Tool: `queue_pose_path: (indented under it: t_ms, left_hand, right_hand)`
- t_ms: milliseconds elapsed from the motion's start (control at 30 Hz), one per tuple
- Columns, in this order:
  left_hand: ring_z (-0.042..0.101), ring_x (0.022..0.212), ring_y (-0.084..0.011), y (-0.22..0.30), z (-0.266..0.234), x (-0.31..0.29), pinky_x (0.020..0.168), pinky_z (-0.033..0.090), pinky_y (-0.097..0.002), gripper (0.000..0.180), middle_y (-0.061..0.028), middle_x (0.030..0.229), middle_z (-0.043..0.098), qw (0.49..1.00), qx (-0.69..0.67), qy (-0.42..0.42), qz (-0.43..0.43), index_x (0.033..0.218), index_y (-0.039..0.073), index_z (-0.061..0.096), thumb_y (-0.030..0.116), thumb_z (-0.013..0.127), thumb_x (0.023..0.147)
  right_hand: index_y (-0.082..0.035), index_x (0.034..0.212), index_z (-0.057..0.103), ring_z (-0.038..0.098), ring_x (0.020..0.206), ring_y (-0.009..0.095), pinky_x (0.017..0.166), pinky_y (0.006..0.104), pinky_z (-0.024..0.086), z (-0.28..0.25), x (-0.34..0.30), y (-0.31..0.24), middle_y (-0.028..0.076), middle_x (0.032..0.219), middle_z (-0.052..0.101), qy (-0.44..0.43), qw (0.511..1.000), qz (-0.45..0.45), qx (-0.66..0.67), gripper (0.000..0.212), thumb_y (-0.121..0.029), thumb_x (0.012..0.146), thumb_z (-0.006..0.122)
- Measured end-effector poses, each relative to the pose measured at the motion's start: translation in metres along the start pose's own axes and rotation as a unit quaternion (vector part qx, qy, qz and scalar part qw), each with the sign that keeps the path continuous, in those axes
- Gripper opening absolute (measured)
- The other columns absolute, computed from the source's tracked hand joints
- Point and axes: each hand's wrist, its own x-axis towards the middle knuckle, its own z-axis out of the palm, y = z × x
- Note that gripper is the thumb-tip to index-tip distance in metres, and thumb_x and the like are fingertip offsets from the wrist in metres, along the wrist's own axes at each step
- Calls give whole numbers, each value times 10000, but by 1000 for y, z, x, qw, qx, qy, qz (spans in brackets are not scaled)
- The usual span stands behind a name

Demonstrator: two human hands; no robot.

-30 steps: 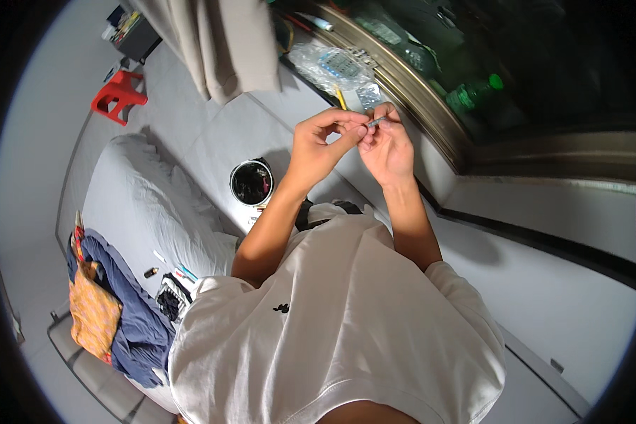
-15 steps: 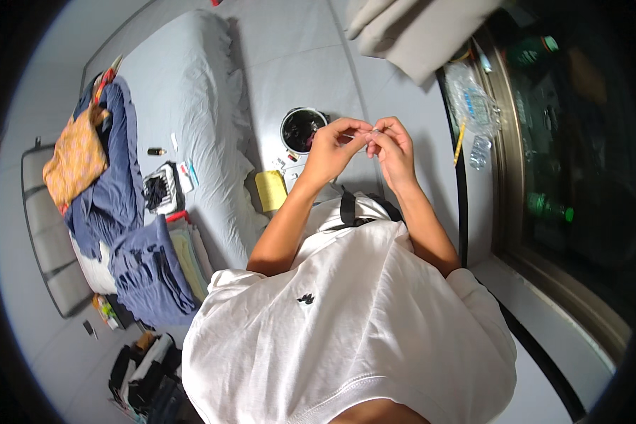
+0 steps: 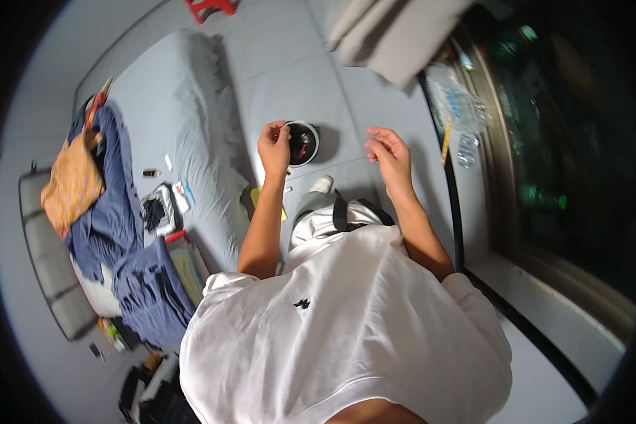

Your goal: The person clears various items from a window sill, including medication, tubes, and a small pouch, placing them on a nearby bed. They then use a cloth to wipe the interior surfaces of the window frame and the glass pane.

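Note:
My left hand [image 3: 274, 150] is at the left rim of a round bin [image 3: 313, 157] with a pale rim and a dark inside. Its fingers are curled together in a pinch, and whatever they may hold is too small to make out. Inside the bin lie dark and reddish bits [image 3: 305, 148]. To the right, apart from the bin, my right hand [image 3: 391, 157] hangs in the air. Its fingers are bent loosely and spread apart, with nothing visible in them.
A bed with a grey sheet [image 3: 191, 106] runs along the left, bearing blue clothes [image 3: 131, 191] and an orange patterned cloth [image 3: 73, 177]. A yellow sheet [image 3: 255, 200] lies partly behind my left forearm. Plastic bottles [image 3: 468, 150] stand by the window; a red stool [image 3: 208, 8] is far off.
My hands, together half a second ago, have come apart. The left moved leftward to the bin, while the right stayed at the right and loosened. The view has shifted, showing a shoe and red stool.

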Motion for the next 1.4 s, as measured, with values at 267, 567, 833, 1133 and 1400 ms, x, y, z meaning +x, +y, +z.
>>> queue_pose_path:
  t_ms: [267,567,833,1133,1400]
  left_hand:
    - [623,795,-120,80,133,-29,731,505,-247,121,-62,875,673,951,-112,-282,65,1044,-9,633,49,599,943]
    - [650,809,-132,91,230,-81,723,525,-273,251,-42,868,694,851,58,-516,-79,984,18,681,264,648,947]
    - [644,682,-115,96,239,-95,610,527,-263,350,-39,768,686,851,79,-514,-78,802,54,686,393,752,862]
    - [611,669,-203,126,235,-108,621,490,-322,137,-62,808,678,849,179,-404,288,908,66,690,160,736,820]
    - [600,940,-251,125,278,-94,791,469,-395,233,-30,966,679,720,229,-386,530,975,129,717,205,751,757]
  right_hand:
    - [-32,1031,668,580,754,66,680,221,465,-77,-25,4,4,888,670,171,980,-101,-30,155,-68,885,634]
    - [-63,1114,657,579,1058,332,931,419,454,-162,-51,-21,119,1106,643,371,821,-164,-402,353,-169,787,734]
    - [-62,1133,656,531,1128,332,979,421,430,-171,-55,-11,103,1235,602,339,763,-211,-509,529,-297,695,838]
    - [-107,977,689,564,966,313,843,425,462,-176,-57,-7,73,1017,624,430,737,-211,-476,319,-267,731,814]
    - [-102,829,734,589,899,300,796,409,479,-178,-66,-5,58,901,647,407,752,-185,-484,171,-250,756,778]
